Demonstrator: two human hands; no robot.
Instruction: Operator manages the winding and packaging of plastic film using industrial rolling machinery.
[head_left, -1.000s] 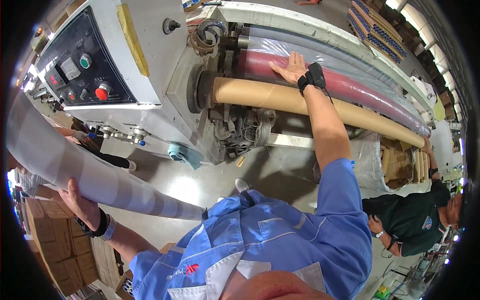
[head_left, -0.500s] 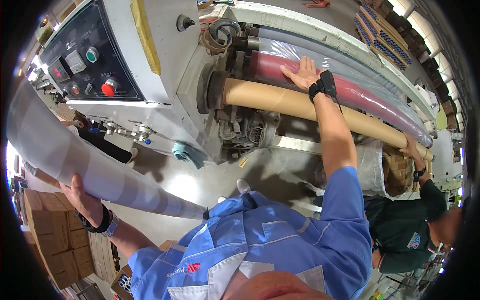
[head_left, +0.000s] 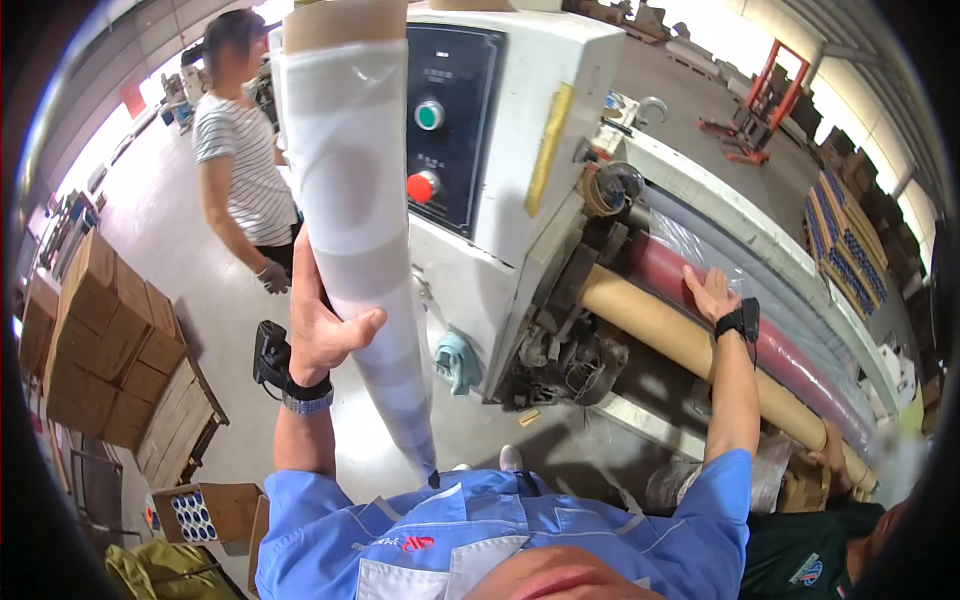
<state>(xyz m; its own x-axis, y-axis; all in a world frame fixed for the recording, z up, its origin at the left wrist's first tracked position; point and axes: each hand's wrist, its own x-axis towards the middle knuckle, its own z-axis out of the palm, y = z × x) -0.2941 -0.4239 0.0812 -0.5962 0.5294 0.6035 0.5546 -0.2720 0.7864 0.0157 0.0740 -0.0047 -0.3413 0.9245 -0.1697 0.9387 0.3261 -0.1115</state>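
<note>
My left hand (head_left: pixel 325 325) is wrapped round a tall roll of whitish plastic film (head_left: pixel 365 225). The roll leans nearly upright in front of me, a cardboard core (head_left: pixel 345 25) showing at its top end. To the right, my right hand (head_left: pixel 712 295) lies with fingers spread on a red roller (head_left: pixel 655 258) in the machine and holds nothing. Clear film (head_left: pixel 690 235) runs behind that roller. A bare brown cardboard tube (head_left: pixel 660 320) lies along the near side of it, under my right wrist. A co-worker's hand (head_left: pixel 832 458) touches the tube's far right end.
The white machine housing (head_left: pixel 560 60) has a dark control panel (head_left: pixel 460 130). A teal rag (head_left: pixel 455 360) hangs below. At left stand stacked cartons (head_left: pixel 110 340), a pallet (head_left: pixel 180 430) and an open box (head_left: pixel 225 510). Another person (head_left: pixel 240 160) stands beyond; a red pallet lifter (head_left: pixel 765 110) is far right.
My view has turned left. The film roll has come from a slant at the left to nearly upright before me, my left hand still on it. My right hand stays on the red roller.
</note>
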